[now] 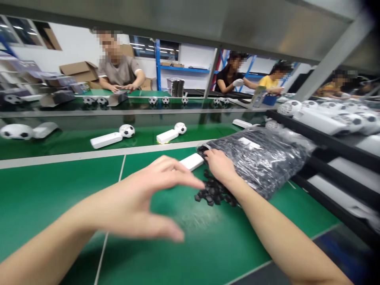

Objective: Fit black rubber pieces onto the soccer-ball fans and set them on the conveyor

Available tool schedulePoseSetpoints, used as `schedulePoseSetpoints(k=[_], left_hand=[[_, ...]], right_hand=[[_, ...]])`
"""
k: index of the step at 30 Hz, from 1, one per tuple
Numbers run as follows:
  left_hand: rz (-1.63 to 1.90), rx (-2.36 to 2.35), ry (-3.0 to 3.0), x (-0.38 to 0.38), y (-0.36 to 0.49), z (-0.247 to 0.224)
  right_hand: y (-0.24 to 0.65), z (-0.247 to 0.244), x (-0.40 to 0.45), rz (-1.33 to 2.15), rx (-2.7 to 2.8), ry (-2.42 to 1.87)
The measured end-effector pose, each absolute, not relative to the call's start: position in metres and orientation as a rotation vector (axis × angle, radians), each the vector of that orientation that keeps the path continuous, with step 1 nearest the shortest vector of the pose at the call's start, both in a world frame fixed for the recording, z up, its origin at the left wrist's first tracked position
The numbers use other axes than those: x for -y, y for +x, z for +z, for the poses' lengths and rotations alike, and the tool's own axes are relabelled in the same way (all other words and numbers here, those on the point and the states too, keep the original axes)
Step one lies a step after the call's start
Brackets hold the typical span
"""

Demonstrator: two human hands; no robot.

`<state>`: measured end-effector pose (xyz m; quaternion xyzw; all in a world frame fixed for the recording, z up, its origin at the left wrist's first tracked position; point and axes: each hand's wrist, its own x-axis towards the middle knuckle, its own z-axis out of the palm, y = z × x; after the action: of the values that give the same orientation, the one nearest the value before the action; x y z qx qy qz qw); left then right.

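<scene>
My left hand [133, 198] hovers over the green work surface [190, 253], its thumb and fingers spread with nothing between them. At the mouth of a clear plastic bag [264, 158] full of black pieces is my right hand [221, 166]. Its fingers are bent together among dark pieces at the opening; what they grip is hidden. Under that hand lies a loose pile of small black pieces [212, 192]. A white oblong casing [191, 161] rests between the two hands, with its far end beside the right fingertips.
Behind runs a green conveyor [71, 122] carrying white handles with football-patterned balls [127, 131]. A black rack [329, 134] at right holds more of these. Several people [120, 69] sit across the line. A metal beam [190, 23] spans overhead.
</scene>
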<state>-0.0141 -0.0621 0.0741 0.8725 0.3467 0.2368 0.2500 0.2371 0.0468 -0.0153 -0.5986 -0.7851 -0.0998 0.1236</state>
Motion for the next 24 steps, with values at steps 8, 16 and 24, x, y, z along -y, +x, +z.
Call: schedulePoseSetpoints(k=[8, 16, 24], left_hand=[[0.309, -1.085, 2.365, 0.003, -0.012, 0.015], [0.386, -1.041, 2.316, 0.004, -0.024, 0.025], [0.908, -1.72, 2.006, -0.02, -0.122, 0.038]], right_hand=[[0.252, -0.03, -0.056, -0.435, 2.532, -1.773], [0.258, -0.031, -0.058, -0.312, 2.49, -1.774], [0.257, -0.028, -0.056, -0.273, 2.491, -1.799]])
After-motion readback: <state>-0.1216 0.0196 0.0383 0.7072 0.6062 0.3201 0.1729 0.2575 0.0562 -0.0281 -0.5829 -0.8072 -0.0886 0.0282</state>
